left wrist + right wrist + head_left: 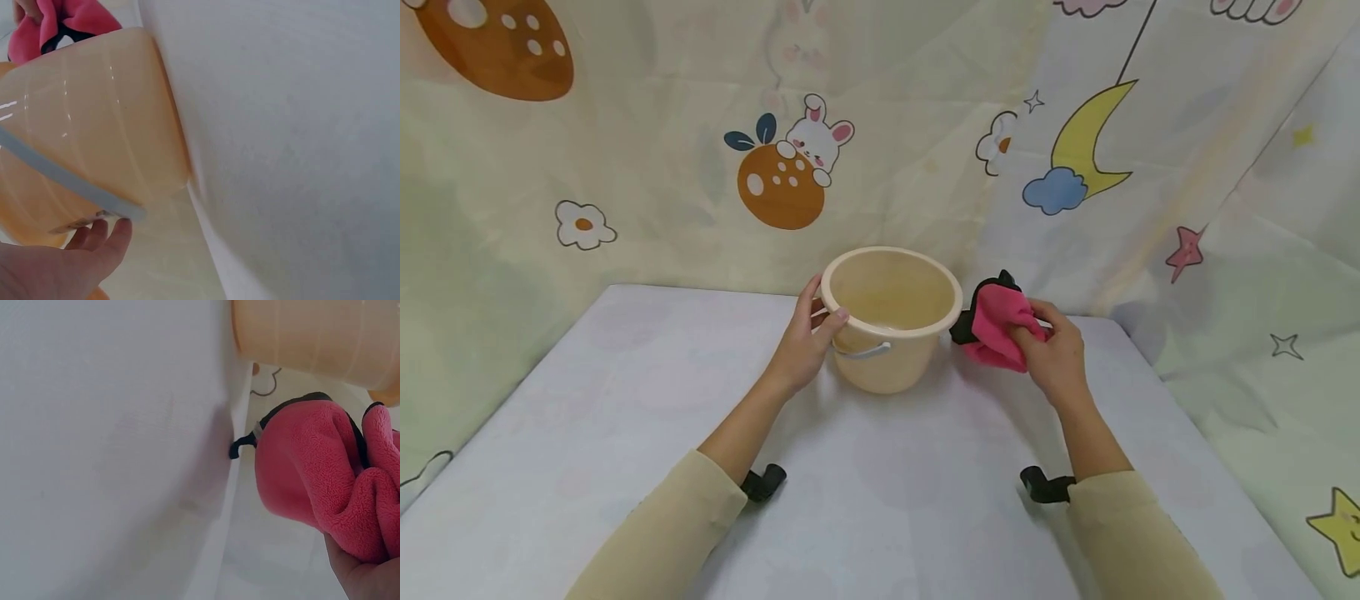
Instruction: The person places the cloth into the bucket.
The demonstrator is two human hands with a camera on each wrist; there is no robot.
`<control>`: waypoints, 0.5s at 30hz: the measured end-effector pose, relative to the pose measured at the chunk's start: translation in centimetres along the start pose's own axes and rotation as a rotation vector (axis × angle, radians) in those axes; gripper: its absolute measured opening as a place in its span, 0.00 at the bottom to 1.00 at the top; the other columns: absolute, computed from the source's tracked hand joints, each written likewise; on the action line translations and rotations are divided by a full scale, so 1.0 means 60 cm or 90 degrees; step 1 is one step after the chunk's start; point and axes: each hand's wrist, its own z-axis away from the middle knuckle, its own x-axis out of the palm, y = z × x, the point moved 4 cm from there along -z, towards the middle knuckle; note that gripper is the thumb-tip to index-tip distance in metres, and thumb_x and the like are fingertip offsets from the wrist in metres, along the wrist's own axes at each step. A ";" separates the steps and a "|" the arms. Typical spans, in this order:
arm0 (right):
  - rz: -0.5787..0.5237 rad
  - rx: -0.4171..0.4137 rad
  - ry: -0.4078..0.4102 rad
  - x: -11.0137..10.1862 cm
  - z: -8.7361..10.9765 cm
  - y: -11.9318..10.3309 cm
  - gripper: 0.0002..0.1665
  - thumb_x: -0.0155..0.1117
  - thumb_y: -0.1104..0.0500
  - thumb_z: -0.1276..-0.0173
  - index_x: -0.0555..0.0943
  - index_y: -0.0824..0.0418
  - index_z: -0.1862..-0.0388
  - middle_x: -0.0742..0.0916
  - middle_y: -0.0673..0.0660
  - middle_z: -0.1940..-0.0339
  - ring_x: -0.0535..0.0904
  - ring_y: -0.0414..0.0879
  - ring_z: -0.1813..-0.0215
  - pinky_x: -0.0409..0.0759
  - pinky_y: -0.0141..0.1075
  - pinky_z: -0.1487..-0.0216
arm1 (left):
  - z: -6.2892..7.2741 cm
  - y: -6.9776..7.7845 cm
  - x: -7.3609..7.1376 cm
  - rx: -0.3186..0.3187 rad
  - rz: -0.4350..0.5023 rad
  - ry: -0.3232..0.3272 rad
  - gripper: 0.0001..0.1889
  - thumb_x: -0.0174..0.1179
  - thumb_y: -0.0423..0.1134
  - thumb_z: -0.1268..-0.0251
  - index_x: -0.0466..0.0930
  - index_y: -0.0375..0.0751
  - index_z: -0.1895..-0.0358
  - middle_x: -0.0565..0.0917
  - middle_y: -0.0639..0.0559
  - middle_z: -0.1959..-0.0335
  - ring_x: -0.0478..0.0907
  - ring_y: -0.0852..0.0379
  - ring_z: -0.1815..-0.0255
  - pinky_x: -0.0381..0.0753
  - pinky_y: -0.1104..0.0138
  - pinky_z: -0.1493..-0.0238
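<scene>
A cream plastic bucket [891, 358] with a grey handle [865, 352] stands upright toward the back of the table. My left hand [805, 342] holds it at the left side of its rim, thumb at the front. In the left wrist view, the fingers [115, 244] lie against the bucket's side near the handle's end. Bunched in my right hand [1056, 354] is a fluffy pink cloth [1000, 321] with black edging, held up beside the bucket's right side. The right wrist view shows the cloth [312, 469] hanging in folds, which hide most of the fingers.
A white-covered table [887, 500] lies under both arms. Close behind the bucket hangs a printed curtain [662, 167] with rabbits, flowers and a moon, continuing along the right side. Black wrist mounts [765, 483] jut inward from both sleeves.
</scene>
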 end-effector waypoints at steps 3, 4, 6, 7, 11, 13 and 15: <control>0.001 -0.002 0.016 -0.005 -0.001 -0.006 0.24 0.65 0.53 0.26 0.80 0.56 0.34 0.83 0.59 0.38 0.80 0.43 0.55 0.78 0.23 0.64 | 0.000 0.000 0.000 0.000 0.004 -0.003 0.41 0.52 0.52 0.22 0.39 0.52 0.15 0.62 0.37 0.23 0.65 0.41 0.25 0.71 0.46 0.29; -0.001 -0.001 0.020 -0.006 -0.001 -0.007 0.24 0.65 0.53 0.26 0.80 0.55 0.34 0.83 0.59 0.39 0.80 0.40 0.56 0.78 0.23 0.64 | 0.000 0.000 0.000 0.001 0.005 -0.004 0.41 0.51 0.52 0.22 0.39 0.52 0.15 0.62 0.37 0.23 0.64 0.40 0.25 0.71 0.46 0.29; -0.004 0.005 0.027 -0.009 -0.001 -0.010 0.24 0.65 0.53 0.27 0.80 0.55 0.34 0.83 0.59 0.40 0.80 0.35 0.59 0.78 0.24 0.65 | 0.001 0.000 0.000 -0.001 0.004 -0.003 0.41 0.52 0.52 0.22 0.39 0.53 0.15 0.62 0.37 0.23 0.65 0.41 0.25 0.71 0.46 0.29; -0.007 0.009 0.031 -0.011 0.000 -0.011 0.23 0.65 0.53 0.27 0.80 0.54 0.34 0.84 0.58 0.41 0.79 0.33 0.61 0.78 0.24 0.65 | 0.001 0.000 0.001 -0.001 0.004 -0.003 0.41 0.52 0.52 0.22 0.40 0.53 0.15 0.62 0.37 0.23 0.65 0.41 0.25 0.71 0.46 0.29; -0.022 0.011 0.054 -0.018 0.000 -0.017 0.24 0.65 0.52 0.27 0.80 0.53 0.34 0.84 0.58 0.41 0.79 0.29 0.62 0.78 0.24 0.65 | 0.001 0.000 0.000 -0.003 0.005 -0.004 0.41 0.51 0.52 0.22 0.39 0.53 0.15 0.61 0.37 0.23 0.64 0.41 0.25 0.70 0.46 0.29; -0.033 0.004 0.066 -0.020 -0.001 -0.020 0.24 0.65 0.52 0.27 0.81 0.54 0.34 0.84 0.58 0.42 0.80 0.30 0.62 0.78 0.24 0.65 | 0.001 0.000 0.000 -0.001 0.005 -0.005 0.41 0.51 0.52 0.22 0.39 0.53 0.15 0.61 0.37 0.23 0.64 0.40 0.25 0.70 0.45 0.29; -0.038 -0.002 0.078 -0.024 -0.002 -0.021 0.24 0.65 0.53 0.27 0.81 0.53 0.34 0.85 0.58 0.43 0.80 0.30 0.62 0.78 0.23 0.64 | 0.002 0.001 0.001 -0.001 0.004 -0.007 0.41 0.51 0.52 0.22 0.39 0.53 0.15 0.61 0.37 0.23 0.64 0.40 0.25 0.70 0.45 0.29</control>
